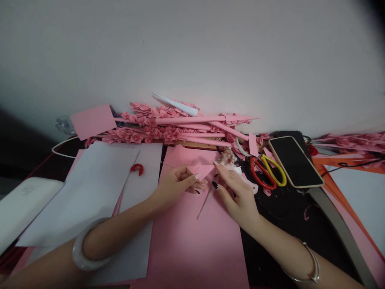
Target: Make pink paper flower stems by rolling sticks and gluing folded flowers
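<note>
My left hand (177,182) and my right hand (236,192) meet over a small folded piece of pink paper (203,170). The left thumb and fingers pinch its left edge. Fingertips of the right hand press on its right corner. The piece rests on a large pink sheet (192,237) lying on the dark table. A thin pink paper strip (205,204) lies just below the piece, between the two hands. My left wrist wears a pale bangle, my right wrist a thin metal one.
White sheets (90,188) with a small red clip (137,168) lie left. Folded pink paper flowers and rolled sticks (180,128) pile against the wall. Red and yellow scissors (267,172), a phone (294,160) and a long grey ruler (339,228) are right. A white box (21,204) sits far left.
</note>
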Available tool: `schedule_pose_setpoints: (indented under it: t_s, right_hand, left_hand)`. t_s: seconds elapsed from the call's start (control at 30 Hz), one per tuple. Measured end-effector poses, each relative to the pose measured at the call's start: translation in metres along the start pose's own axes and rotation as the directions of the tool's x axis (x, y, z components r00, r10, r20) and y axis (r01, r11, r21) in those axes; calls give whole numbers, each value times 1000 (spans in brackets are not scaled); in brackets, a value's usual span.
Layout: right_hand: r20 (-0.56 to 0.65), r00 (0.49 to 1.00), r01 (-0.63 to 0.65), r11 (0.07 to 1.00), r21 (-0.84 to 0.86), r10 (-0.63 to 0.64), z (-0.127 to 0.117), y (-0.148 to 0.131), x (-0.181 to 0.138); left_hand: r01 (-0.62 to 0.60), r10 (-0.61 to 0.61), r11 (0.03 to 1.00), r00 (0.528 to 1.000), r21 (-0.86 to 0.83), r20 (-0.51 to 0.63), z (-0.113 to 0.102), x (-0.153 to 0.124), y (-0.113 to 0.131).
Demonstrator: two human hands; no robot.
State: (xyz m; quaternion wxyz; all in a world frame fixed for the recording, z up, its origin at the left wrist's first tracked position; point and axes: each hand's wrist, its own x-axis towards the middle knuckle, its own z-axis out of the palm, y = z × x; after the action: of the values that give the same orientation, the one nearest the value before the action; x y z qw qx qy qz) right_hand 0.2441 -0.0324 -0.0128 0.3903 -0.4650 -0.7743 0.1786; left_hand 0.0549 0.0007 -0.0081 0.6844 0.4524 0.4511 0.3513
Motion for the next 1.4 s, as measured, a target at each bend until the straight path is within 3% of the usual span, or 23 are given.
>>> schedule_pose_setpoints:
  t_s: [0.17,0.4,0.9,1.07,1.27,1.4]
  right_hand:
    - [9,996,94,992,-82,-93,0,1,-2]
    - [-3,999,36,998,-46,-36,1,0,1]
    - [38,983,183,962,-203,-179,0,-1,1]
    - [41,985,173,959,-224,-168,1,-3,0]
    - [-9,998,55,992,-114,-56,0,-1,-1]
    - [11,999,46,994,-97,-45,0,-1,0]
  left_hand:
    - [17,-17,1000,1000,14,6,0,0,0]
    - [-10,10,1000,998,15,58,0,-1,-2]
    - [30,-29,999,999,-33,41,0,0,-2]
    - [40,-39,999,999,-21,24,2,0,-1]
    - [34,-35,999,998,9,60,1,-2,1]
    - [21,-22,1000,998,7,67,1,-2,0]
